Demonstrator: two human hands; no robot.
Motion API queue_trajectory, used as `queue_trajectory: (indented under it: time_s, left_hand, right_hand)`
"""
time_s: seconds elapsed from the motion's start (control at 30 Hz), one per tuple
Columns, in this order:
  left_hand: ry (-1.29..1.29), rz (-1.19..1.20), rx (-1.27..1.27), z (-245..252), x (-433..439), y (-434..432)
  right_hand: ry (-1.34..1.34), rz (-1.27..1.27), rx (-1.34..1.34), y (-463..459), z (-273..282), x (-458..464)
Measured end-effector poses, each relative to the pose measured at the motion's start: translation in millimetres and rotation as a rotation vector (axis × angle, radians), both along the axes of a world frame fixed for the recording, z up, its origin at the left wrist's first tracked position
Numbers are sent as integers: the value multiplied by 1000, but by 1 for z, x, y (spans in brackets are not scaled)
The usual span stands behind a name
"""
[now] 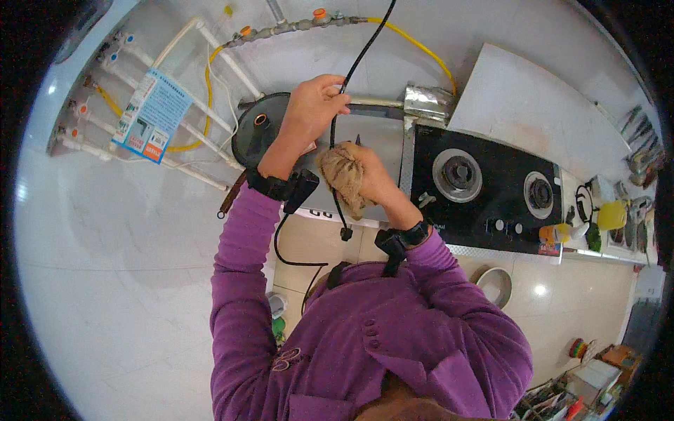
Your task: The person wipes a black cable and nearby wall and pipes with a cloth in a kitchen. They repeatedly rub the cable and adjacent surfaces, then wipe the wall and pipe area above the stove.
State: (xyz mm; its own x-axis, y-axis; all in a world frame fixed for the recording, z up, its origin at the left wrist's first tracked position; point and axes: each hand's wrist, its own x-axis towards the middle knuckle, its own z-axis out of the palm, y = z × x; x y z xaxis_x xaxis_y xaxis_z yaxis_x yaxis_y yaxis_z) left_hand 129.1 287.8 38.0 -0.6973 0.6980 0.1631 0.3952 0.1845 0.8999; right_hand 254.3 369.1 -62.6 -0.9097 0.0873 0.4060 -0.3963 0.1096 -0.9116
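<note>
A black power cord (364, 50) runs down from the top edge, past both hands, to a dangling black plug (346, 233). My left hand (310, 110) pinches the cord between thumb and fingers, above the worktop. Lower down, my right hand (373, 176) grips a crumpled brown cloth (338, 164) wrapped about the cord; the cord inside the cloth is hidden. Behind my left hand a dark round pan or lid (255, 134) leans near the wall, partly covered by my forearm. Beneath the hands lies a grey metal worktop (376, 134).
To the right is a black two-burner gas stove (497, 210), with a white panel (532, 100) behind it. Pipes and a yellow gas hose (421, 46) run along the wall. A metal basin (495, 287) sits on the floor. Bottles and utensils crowd the far-right counter (584, 252).
</note>
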Motion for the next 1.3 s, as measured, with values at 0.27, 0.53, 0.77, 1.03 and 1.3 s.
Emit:
queue_trajectory:
  time_s: [0.27,0.53,0.77,1.03,1.3]
  left_hand:
    - [299,84,-111,-12,6,17]
    - [229,65,-158,-14,0,23]
    - [-102,51,-164,-10,-1,23]
    - [-226,20,-26,-30,17,3]
    - [-252,99,104,-44,12,-22]
  right_hand:
    - [-117,-384,323,2,0,12]
    - [-142,-472,411,2,3,12]
    - [-136,-453,443,0,7,13]
    - [-128,-498,415,3,-5,12]
    - [-33,-348,-155,37,-58,4]
